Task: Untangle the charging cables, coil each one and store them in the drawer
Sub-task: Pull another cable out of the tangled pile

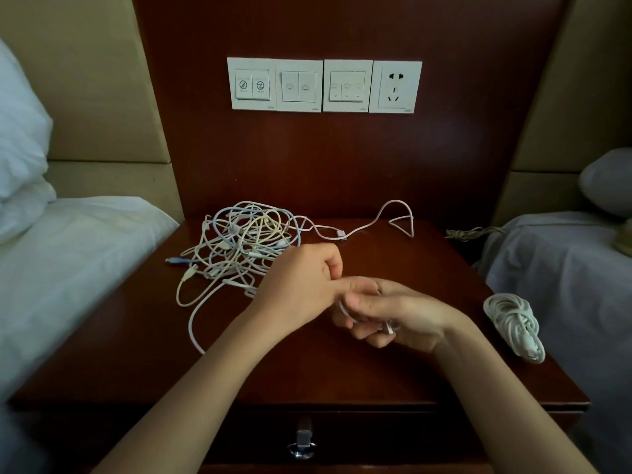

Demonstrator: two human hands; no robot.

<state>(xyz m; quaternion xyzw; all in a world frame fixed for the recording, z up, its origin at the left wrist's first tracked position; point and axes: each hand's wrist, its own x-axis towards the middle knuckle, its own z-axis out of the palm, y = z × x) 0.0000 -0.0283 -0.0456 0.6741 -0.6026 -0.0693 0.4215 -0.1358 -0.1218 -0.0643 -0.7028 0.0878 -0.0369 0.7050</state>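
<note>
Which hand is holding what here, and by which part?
Both hold one white cable. The right hand grips its coiled loops, plug end among the fingers; the left hand pinches a strand just above the coil.

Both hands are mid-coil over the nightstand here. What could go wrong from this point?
1. The cable held between the left hand and right hand may run into the tangle; pulling could tighten knots or drag it across the nightstand.
2. The coiled bundle lies near the right edge; the right forearm could knock it off.
3. The drawer is shut and both hands are full.
</note>
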